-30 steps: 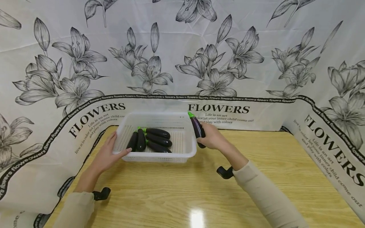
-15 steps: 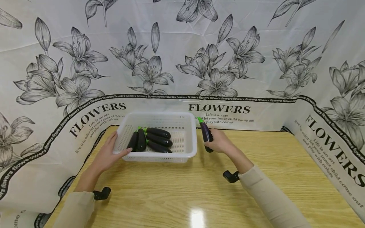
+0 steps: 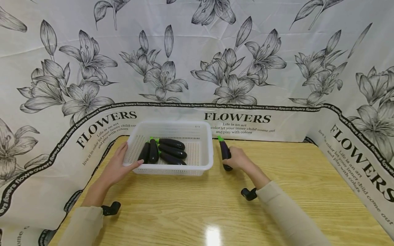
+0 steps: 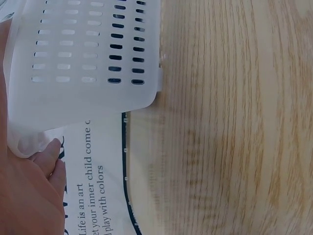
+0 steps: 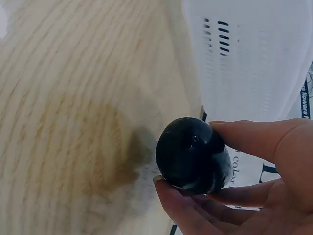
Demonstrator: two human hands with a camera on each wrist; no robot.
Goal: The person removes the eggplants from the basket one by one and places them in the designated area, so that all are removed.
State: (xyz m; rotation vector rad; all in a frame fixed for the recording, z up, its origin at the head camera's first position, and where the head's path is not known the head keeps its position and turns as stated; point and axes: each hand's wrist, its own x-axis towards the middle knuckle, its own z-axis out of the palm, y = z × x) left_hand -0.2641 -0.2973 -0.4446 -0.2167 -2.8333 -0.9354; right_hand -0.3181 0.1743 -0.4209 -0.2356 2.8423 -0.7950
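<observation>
My right hand (image 3: 238, 158) holds a dark purple eggplant (image 3: 225, 150) just right of the white plastic basket (image 3: 191, 167). Its green stem end points toward the back wall. In the right wrist view the rounded end of the eggplant (image 5: 188, 154) sits between thumb and fingers, with a shadow on the wood beside it; whether it touches the table I cannot tell. My left hand (image 3: 115, 169) grips the basket's left end, thumb over the rim and fingers outside. Inside the basket lie several eggplants (image 3: 170, 143), grouped toward the left and middle.
A wood-grain table (image 3: 184, 208) carries the basket near its back edge. White cloth (image 3: 240, 126) printed with flowers and lettering hangs behind and along both sides. Black wrist mounts (image 3: 248, 194) show below both hands.
My right hand has carried the eggplant from the basket's right rim rightward, then lower toward the table. The left hand and the basket have stayed in place.
</observation>
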